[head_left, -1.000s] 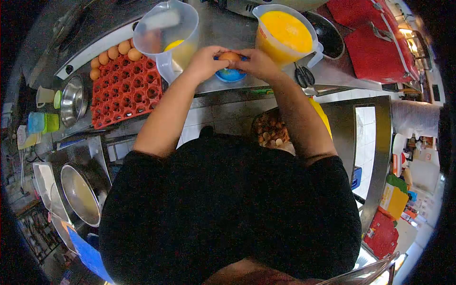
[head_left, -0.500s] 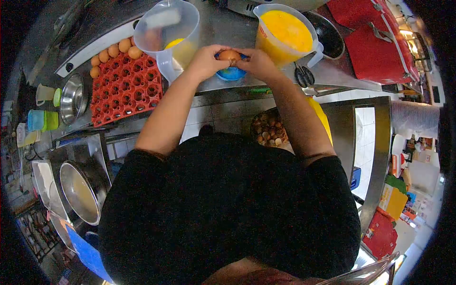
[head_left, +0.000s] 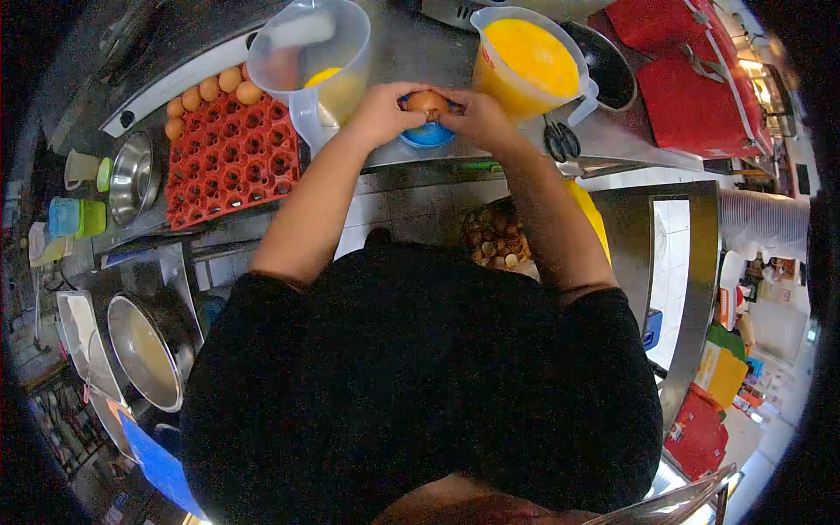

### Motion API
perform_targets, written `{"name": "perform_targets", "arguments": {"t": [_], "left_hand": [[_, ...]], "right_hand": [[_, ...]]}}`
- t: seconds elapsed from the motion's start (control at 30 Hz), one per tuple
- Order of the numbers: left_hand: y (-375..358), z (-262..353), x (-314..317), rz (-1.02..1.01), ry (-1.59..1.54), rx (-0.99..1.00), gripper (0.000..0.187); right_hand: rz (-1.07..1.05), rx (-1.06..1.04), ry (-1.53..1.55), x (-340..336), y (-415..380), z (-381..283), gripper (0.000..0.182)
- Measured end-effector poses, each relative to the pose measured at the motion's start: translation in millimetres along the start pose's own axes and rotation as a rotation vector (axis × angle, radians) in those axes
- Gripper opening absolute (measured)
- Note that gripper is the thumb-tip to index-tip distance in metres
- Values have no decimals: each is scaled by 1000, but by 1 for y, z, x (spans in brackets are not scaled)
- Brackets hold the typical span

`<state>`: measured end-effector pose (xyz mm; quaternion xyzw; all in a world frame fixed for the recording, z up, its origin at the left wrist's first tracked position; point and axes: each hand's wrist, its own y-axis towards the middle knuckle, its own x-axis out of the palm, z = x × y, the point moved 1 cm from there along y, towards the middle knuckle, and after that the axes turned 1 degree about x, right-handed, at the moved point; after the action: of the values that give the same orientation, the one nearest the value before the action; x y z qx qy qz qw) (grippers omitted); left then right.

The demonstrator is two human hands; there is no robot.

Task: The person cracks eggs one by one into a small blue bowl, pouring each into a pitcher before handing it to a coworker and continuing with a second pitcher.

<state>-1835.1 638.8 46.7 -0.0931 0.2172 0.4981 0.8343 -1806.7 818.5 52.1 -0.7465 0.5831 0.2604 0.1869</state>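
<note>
A brown egg (head_left: 428,102) is held between both hands over a small blue bowl (head_left: 428,136). My left hand (head_left: 388,112) grips its left side with the fingers curled round it. On the other side, my right hand (head_left: 480,118) closes on the same egg, thumb toward the middle. Whether the shell is cracked is too small to tell. Left of the hands stands a clear plastic jug (head_left: 308,96) with some yellow egg in the bottom. A second jug (head_left: 499,96), nearly full of yellow liquid egg, stands to the right.
A red egg tray (head_left: 232,157) has several brown eggs (head_left: 208,89) along its far edge. Steel bowl (head_left: 133,179) sits left of it. Black scissors (head_left: 560,140) lie by the right jug. A container of eggshells (head_left: 496,236) is below the counter edge.
Both hands stay over the blue bowl with the egg between them. The view has shifted very slightly; nothing else has visibly moved.
</note>
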Motion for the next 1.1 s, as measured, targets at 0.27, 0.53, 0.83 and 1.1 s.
{"name": "perform_targets", "arguments": {"t": [0.27,0.53,0.83,1.1], "left_hand": [[0,-2,0,-39,-81,0,45],[1,-3,-5,-7,45,0,47],[-5,37,-17,69,489,239,45],[-6,64,-31,153,496,335,47]], "right_hand": [[-66,60,-80,0,4,4,46],[-88,66,-107,-3,0,0,45],[-37,-174,-378,-12,-1,-17,37],[-15,-104,-156,-27,-1,-41,46]]}}
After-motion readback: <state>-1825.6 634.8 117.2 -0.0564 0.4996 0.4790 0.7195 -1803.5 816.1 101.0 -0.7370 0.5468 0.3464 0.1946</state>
